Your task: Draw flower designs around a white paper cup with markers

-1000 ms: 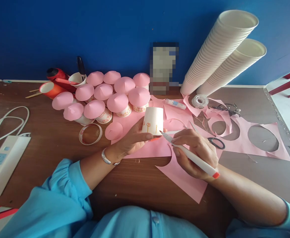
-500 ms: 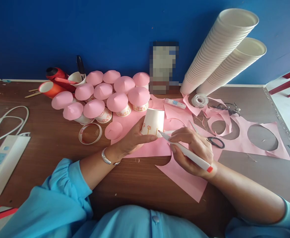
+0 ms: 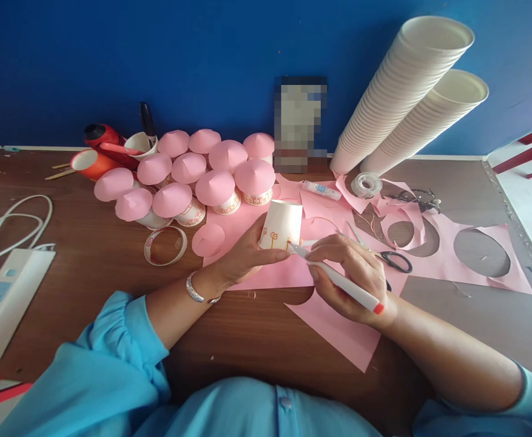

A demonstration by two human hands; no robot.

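Observation:
My left hand [image 3: 246,255] grips a white paper cup [image 3: 284,223] turned upside down on the pink paper [image 3: 266,273]; small orange drawings run along the cup's lower edge. My right hand [image 3: 352,276] pinches a white marker [image 3: 338,279] with an orange end. The marker's tip touches the cup's side near its bottom edge.
Several pink-capped cups [image 3: 202,176] stand behind the hands. Two long stacks of white cups [image 3: 406,91] lean against the blue wall. Scissors [image 3: 395,261], a tape roll [image 3: 366,184], a glue tube [image 3: 323,190] and cut pink sheets [image 3: 479,255] lie right. A power strip [image 3: 6,297] sits left.
My right hand and the marker shifted a little left and up, bringing the tip onto the cup. The left hand tilted the cup slightly.

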